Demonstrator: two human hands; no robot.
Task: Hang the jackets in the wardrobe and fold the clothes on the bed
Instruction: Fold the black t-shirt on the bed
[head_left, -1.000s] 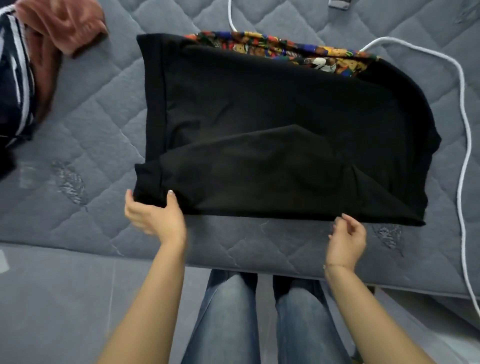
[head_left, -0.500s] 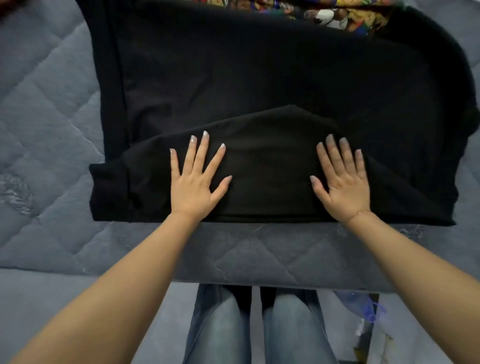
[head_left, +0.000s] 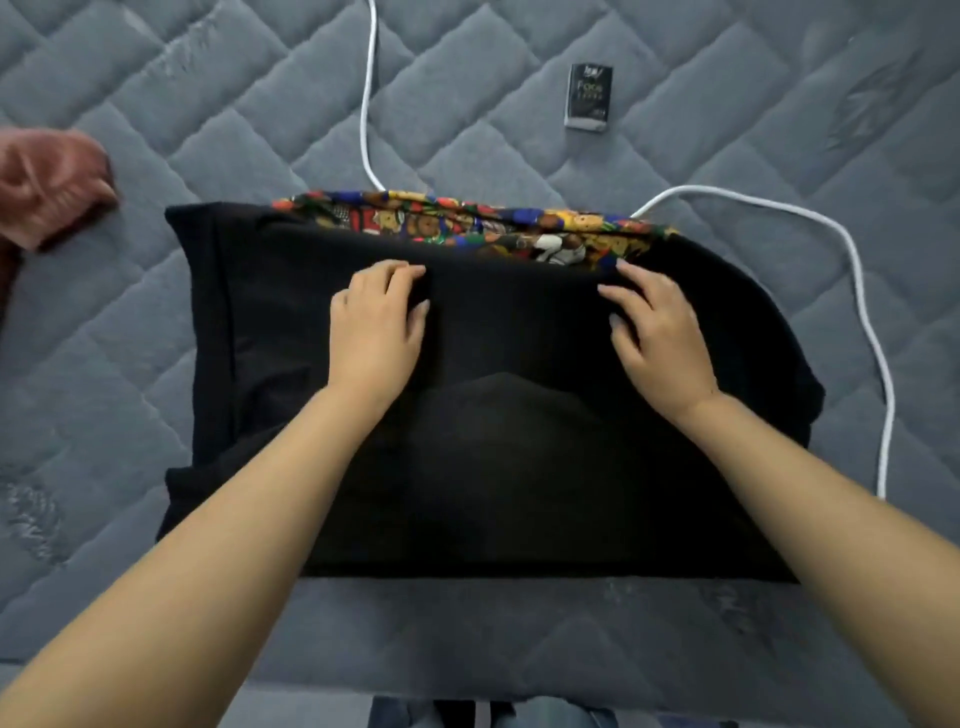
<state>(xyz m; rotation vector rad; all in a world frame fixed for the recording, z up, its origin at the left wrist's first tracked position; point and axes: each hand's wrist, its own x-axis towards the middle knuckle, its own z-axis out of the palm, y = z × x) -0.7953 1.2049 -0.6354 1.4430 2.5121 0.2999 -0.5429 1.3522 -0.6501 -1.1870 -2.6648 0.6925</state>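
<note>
- Head view: left hand (head_left: 376, 317) and right hand (head_left: 657, 327) both rest on the black knit garment (head_left: 493, 467) lying on the grey quilted bed (head_left: 156, 338), fingers curled into its far fold near the bright patterned lining (head_left: 467, 221).
- Risk, as I judge it: uneven pulling could skew the fold.
- White cable (head_left: 862, 312) runs under the garment's far edge; dragging the cloth may snag it.
</note>
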